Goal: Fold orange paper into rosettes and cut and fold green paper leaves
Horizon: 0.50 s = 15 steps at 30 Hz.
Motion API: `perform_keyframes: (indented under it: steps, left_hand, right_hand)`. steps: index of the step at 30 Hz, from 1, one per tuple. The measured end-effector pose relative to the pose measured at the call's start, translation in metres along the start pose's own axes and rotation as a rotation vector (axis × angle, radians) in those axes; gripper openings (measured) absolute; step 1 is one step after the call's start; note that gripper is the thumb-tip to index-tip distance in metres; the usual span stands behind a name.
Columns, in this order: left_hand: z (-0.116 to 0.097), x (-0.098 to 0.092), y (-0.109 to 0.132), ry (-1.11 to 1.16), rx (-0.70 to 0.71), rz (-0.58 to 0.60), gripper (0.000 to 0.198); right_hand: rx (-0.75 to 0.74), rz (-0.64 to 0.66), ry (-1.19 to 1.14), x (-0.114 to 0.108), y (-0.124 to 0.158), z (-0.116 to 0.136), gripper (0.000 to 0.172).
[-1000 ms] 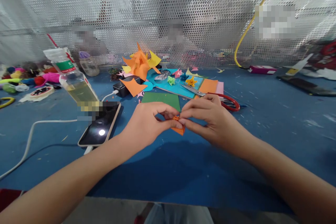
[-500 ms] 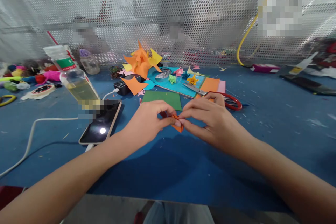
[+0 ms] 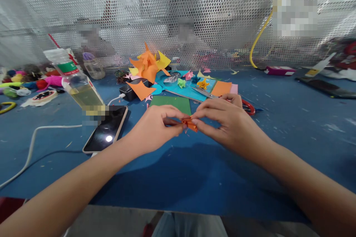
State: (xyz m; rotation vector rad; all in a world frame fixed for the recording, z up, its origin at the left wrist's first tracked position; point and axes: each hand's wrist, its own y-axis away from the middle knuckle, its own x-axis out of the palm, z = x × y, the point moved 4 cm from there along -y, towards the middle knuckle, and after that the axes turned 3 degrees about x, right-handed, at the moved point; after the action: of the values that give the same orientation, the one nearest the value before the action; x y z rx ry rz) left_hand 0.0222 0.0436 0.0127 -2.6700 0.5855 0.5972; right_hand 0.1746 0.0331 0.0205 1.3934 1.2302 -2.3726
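Head view: the left hand and right hand are held above the counter, each grip pinched shut on the orange paper piece between them. Since the earlier frame the piece has been raised slightly and compacted. Bare counter lies nearer; a phone lies left, with a green sheet and scissors behind.

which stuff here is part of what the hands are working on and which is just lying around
In hand:
small orange folded paper, pinched between left hand and right hand

Lying about:
green sheet
red-handled scissors
phone
bottle
orange and yellow paper flower
tape roll
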Motion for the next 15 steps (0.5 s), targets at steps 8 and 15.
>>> perform_keyframes:
  steps: [8, 15]
  left_hand:
    - [-0.005, -0.006, 0.000, -0.223, 0.130, -0.007, 0.004]
    - [-0.009, -0.006, 0.001, -0.324, 0.198, -0.072, 0.004]
  right_hand:
    - [-0.032, 0.036, -0.066, 0.002, 0.002, 0.009, 0.015]
    - [-0.041, -0.057, 0.056, -0.002, 0.004, 0.013, 0.011]
